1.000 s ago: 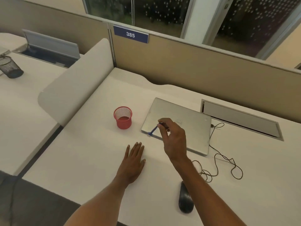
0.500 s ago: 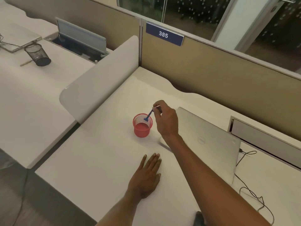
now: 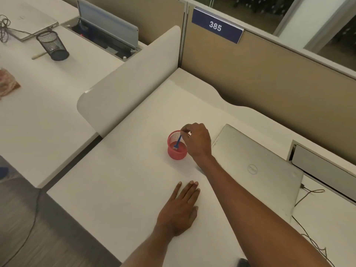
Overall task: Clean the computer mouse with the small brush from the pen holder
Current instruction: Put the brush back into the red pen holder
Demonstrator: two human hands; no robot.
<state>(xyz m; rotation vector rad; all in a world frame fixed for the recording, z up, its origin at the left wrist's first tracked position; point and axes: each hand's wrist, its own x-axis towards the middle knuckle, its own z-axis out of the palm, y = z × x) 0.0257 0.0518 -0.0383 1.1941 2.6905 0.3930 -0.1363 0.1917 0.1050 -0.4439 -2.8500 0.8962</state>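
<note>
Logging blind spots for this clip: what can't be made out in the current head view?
- Mouse: only a dark sliver at the bottom edge, beside the right forearm.
- Right hand grip on the blue brush: fingertips curled away from view.
- Brush bristles: too small, inside the red pen holder.
- Laptop near corner: behind the right forearm.

This is an open-plan office. White desks (image 3: 119,189) stand side by side, separated by a low rounded divider (image 3: 131,87) and beige cubicle partitions (image 3: 269,79). A blue plate (image 3: 216,27) on the partition shows the number 385. On the desks there are closed laptops (image 3: 256,170), mesh pen holders (image 3: 53,45) and cable hatches (image 3: 107,29).
</note>
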